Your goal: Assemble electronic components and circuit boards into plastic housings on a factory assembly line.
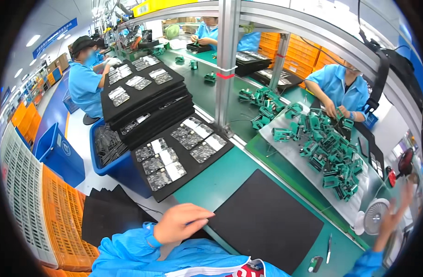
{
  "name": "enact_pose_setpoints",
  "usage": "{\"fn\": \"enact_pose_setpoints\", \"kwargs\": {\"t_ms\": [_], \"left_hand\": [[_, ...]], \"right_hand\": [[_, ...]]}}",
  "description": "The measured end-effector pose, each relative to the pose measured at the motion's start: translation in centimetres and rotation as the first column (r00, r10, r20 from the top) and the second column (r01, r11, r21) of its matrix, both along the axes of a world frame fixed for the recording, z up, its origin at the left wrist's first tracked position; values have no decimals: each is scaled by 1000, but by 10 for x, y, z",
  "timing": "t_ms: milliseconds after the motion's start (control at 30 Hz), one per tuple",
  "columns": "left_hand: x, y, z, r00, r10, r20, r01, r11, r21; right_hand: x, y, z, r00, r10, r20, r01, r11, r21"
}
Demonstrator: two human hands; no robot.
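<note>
Matting [271, 217], a black sheet, lies flat on the green bench [200, 188], presumably guarding against scratches. The left hand [179, 225], thumb parted from its fingers, is at the left corner, contact unclear; blur hides whether the right hand [392, 219], near the white fan [375, 216], has its fingers spread.
</note>
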State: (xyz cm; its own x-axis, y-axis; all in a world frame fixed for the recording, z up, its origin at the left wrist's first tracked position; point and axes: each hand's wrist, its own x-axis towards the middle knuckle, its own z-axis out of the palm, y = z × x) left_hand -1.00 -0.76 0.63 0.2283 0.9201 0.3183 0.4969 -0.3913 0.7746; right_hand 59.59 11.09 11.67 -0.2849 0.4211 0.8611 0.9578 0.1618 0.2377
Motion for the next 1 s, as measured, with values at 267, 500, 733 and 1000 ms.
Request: {"fn": "enact_pose_setpoints", "kwargs": {"t_ms": [267,500,733,1000], "left_hand": [[-85,-34,-31,751,660,-22,-649,744,159],[-98,12,-84,633,734,-247,-664,678,314],[-101,27,-94,641,649,-410,-600,756,260],[-96,30,-83,668,620,-410,-517,784,344]], "right_hand": [[-342,110,-98,465,832,-302,-736,173,-655],[-541,197,-180,722,623,-302,-634,421,-648],[-588,205,-213,850,405,-336,-525,695,-492],[-558,202,-191,647,157,-747,-728,421,-542]]}}
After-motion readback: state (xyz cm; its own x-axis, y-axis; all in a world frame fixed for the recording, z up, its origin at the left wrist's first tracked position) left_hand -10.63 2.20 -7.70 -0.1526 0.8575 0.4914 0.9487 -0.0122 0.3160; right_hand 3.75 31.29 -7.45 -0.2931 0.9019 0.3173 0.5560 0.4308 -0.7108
